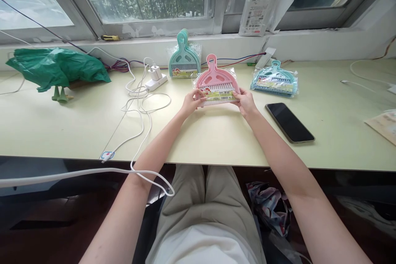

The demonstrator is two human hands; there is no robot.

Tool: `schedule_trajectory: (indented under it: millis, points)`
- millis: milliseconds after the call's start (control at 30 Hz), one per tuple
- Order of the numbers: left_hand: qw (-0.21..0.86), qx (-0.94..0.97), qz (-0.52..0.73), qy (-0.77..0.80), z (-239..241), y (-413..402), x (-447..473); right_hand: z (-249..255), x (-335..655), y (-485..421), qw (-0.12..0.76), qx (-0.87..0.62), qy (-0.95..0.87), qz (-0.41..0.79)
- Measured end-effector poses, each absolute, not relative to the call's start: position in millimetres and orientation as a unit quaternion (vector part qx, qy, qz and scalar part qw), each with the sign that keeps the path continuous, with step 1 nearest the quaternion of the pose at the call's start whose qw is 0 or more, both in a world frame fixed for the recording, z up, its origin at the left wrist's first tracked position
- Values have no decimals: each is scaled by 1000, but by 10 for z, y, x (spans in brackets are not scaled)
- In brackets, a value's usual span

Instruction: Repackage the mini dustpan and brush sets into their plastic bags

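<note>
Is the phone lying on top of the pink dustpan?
No, the phone lies flat on the table, apart from the pink dustpan, which both hands hold.

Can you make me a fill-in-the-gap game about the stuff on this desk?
1. Both hands, left hand and right hand, hold a wrapped dustpan set whose colour is ____.
2. The phone lies with its dark screen facing ____.
3. The green plastic bag lies at the ____ end of the desk.

Missing words: pink; up; left
</note>
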State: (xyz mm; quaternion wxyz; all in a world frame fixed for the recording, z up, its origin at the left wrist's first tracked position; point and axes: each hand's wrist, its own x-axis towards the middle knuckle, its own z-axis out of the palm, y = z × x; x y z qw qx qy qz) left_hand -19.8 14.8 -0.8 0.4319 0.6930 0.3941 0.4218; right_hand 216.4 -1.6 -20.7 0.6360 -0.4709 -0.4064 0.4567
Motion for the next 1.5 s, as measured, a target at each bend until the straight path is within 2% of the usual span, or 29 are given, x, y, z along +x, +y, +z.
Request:
schedule_trajectory:
  millis: [300,567,833,1133,1333,1500]
  points:
    - [425,681,451,390,63,68,-180,-194,2130,-34,621,-471,-429,456]
    - [484,599,482,418,54,109,-199,-249,2122,12,606,-475,-443,460]
    - [504,642,386,430,87,127,-206,-238,2091,-12,617,-478,-399,481]
    - [502,631,405,431,140,52,-152,-200,2071,-49,580,-503,-410,492]
    - [507,613,419,437,176,31,-136,-167,2027,-118,551,-513,-483,447]
    - [520,617,416,419,141,47,-149,-199,2025,-94,552,-528,-470,442]
